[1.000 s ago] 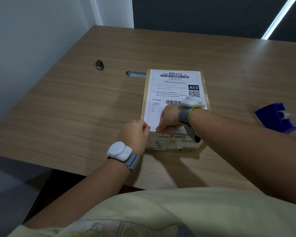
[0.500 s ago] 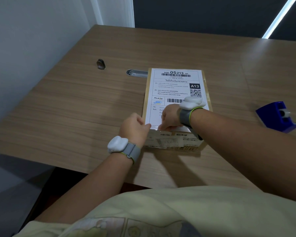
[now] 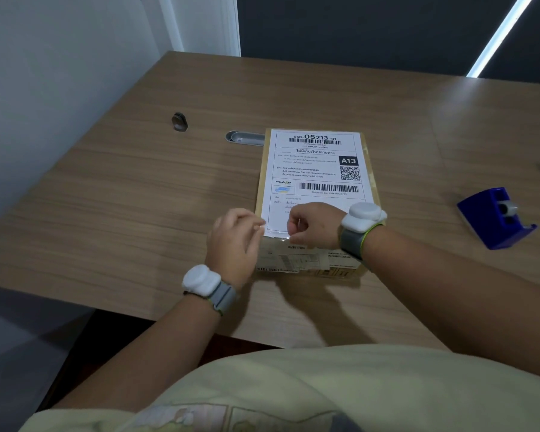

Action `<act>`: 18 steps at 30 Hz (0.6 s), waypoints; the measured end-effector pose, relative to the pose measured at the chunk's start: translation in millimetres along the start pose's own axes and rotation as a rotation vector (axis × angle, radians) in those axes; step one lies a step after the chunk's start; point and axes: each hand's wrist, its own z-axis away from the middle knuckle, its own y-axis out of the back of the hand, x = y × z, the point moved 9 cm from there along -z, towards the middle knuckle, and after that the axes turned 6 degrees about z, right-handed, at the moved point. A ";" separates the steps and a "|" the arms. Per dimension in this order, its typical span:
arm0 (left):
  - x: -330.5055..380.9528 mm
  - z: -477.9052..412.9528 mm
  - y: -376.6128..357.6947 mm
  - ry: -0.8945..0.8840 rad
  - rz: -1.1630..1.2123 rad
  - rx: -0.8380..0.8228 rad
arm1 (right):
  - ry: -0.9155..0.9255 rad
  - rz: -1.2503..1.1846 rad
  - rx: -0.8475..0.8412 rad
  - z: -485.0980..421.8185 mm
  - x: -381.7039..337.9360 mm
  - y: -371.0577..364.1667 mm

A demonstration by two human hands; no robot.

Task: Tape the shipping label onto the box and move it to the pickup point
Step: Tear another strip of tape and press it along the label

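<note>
A brown cardboard box point(image 3: 309, 263) lies flat in the middle of the wooden table point(image 3: 122, 198). A white shipping label point(image 3: 315, 169) with barcodes and "A13" covers its top. A shiny strip of clear tape point(image 3: 276, 233) runs along the label's near edge. My right hand point(image 3: 315, 226) is curled into a fist and rests on that near edge. My left hand point(image 3: 234, 241) is at the box's near left corner, fingers loosely apart, a fingertip touching the label's corner. Both wrists carry white trackers.
A blue tape dispenser point(image 3: 496, 218) stands on the table to the right of the box. A dark round grommet point(image 3: 179, 121) and a metal cable slot point(image 3: 243, 138) lie behind the box on the left. White wall at left, table's near edge just below my wrists.
My left hand has loosened from a fist and shifted slightly left of the corner. My right hand has slid a little along the label's near edge. The box has stayed put.
</note>
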 end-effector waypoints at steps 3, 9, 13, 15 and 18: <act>12.1 5.8 -14.0 -0.254 -0.141 -0.111 | 0.056 0.021 0.144 5.1 -2.8 -0.4; 1.6 8.6 -20.0 -0.317 -0.216 -0.151 | 0.227 0.240 0.369 22.3 2.8 -4.8; -0.1 9.8 -16.0 -0.341 -0.212 -0.113 | 0.297 0.242 0.428 28.2 5.4 -13.7; 2.2 9.3 -13.6 -0.342 -0.213 -0.072 | 0.295 0.262 0.446 29.1 7.6 -17.5; 12.8 6.0 -8.0 -0.359 -0.229 0.022 | 0.310 0.293 0.533 33.2 2.6 -17.9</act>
